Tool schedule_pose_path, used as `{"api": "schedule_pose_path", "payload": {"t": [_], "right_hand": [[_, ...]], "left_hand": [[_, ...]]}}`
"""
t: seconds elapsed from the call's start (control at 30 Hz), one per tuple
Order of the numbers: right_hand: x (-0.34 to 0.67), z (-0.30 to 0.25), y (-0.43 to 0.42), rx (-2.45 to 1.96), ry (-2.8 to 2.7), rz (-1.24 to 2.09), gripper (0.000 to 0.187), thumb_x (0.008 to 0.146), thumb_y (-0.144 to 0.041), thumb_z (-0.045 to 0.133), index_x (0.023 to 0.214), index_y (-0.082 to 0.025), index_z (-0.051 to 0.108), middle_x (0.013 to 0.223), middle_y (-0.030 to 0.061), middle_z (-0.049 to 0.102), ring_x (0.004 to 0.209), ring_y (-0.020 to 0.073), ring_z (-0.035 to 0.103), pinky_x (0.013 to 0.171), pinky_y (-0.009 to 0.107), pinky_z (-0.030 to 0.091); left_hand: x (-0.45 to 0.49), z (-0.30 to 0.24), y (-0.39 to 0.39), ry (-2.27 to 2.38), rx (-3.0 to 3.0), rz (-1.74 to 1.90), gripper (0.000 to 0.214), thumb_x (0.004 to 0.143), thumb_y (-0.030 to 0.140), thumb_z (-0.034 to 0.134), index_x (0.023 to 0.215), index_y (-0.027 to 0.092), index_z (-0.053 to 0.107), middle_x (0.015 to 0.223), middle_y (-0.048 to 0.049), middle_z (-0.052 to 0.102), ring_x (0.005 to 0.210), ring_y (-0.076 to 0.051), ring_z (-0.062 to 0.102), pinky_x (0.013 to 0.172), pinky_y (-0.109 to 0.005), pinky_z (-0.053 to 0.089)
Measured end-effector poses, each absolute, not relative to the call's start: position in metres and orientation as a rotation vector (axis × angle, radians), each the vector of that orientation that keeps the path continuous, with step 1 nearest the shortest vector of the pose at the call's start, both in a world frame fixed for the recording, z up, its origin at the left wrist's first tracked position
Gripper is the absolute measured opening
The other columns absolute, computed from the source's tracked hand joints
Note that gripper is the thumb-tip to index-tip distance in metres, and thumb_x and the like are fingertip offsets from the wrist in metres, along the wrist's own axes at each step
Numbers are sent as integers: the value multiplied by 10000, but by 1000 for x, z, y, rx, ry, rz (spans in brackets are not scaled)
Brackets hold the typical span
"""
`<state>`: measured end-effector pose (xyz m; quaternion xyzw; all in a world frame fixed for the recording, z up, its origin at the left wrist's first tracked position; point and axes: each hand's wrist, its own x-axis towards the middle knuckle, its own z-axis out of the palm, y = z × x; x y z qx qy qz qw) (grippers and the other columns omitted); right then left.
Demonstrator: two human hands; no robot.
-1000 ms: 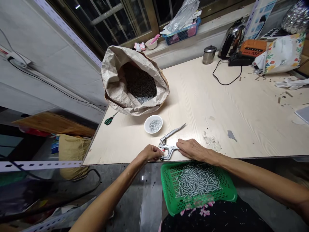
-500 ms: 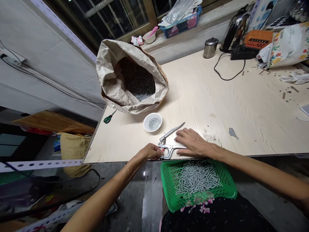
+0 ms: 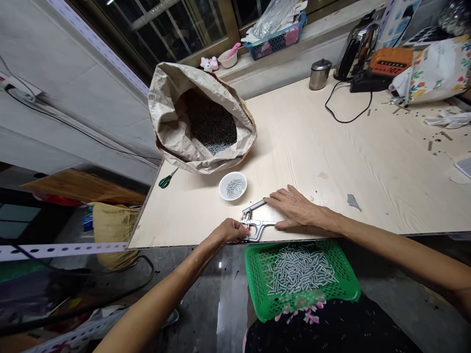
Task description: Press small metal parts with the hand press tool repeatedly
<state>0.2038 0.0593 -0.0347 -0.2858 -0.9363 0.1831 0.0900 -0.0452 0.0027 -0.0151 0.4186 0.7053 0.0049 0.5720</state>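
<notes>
Metal hand pliers [image 3: 259,225] with a spring and a red part at the jaw lie near the table's front edge. My right hand [image 3: 296,208] is closed over their handle ends, fingers on the upper handle and thumb by the lower one. At the jaw, my left hand [image 3: 231,230] pinches something small that its fingers hide. A white bowl [image 3: 232,186] of small silvery metal pieces stands just behind the pliers. Below the table edge, a green basket [image 3: 257,289] filled with short silvery screw-like pieces rests on my lap.
A large open sack [image 3: 165,113] of dark and silvery small pieces stands at the back left, with green-handled scissors [image 3: 165,180] beside it. Toward the back right are a metal canister [image 3: 320,74], a kettle [image 3: 358,46] and a looped black cable [image 3: 348,121].
My right hand has shifted left and up onto the upper handle, which now sits slightly lower. My left hand has stayed at the jaw.
</notes>
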Motion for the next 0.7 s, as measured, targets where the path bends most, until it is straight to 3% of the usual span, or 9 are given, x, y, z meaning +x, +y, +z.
{"api": "schedule_pose_path", "payload": {"t": [0.13,0.23,0.3,0.4,0.53,0.7], "right_hand": [[206,-39,53,-799,-2723,583,616,820,-390,635,1354,-180,411,1119,127,588,990,265,482,932,484,317],[204,-42,49,-786,-2697,584,651,838,-333,618,1400,-149,345,1136,137,590,994,257,487,928,471,332],[203,-43,46,-798,-2687,585,670,832,-305,622,1405,-124,327,1150,146,591,1002,256,492,913,449,357],[204,-43,41,-827,-2649,572,728,811,-318,640,1420,-126,289,1206,157,571,1030,261,495,901,431,384],[215,-41,37,-985,-2641,521,715,719,-386,730,1311,-131,421,1159,156,560,1023,288,494,861,430,414],[217,-45,35,-1118,-2646,445,321,812,-334,663,1057,-155,557,998,108,577,918,248,498,762,375,430]], "left_hand": [[-36,-8,-9,1842,1289,-89,297,685,384,680,541,153,561,541,6,525,543,-125,476,538,-259,356],[-16,-4,-18,1976,1871,-7,180,771,336,653,763,155,654,840,-68,628,834,-219,573,705,-325,451],[-2,-7,-16,1814,2212,90,289,781,332,671,1022,178,630,1099,-100,610,1041,-261,534,845,-383,461],[10,-16,2,1445,2445,109,548,789,391,676,1265,198,485,1298,-119,522,1152,-272,478,946,-426,432],[11,-24,29,1279,2513,-36,646,797,444,657,1333,174,417,1215,-120,557,1047,-263,512,905,-419,437],[11,-25,27,1290,2520,-36,408,869,397,582,1204,168,540,1048,-94,606,951,-242,506,832,-388,438]]}}
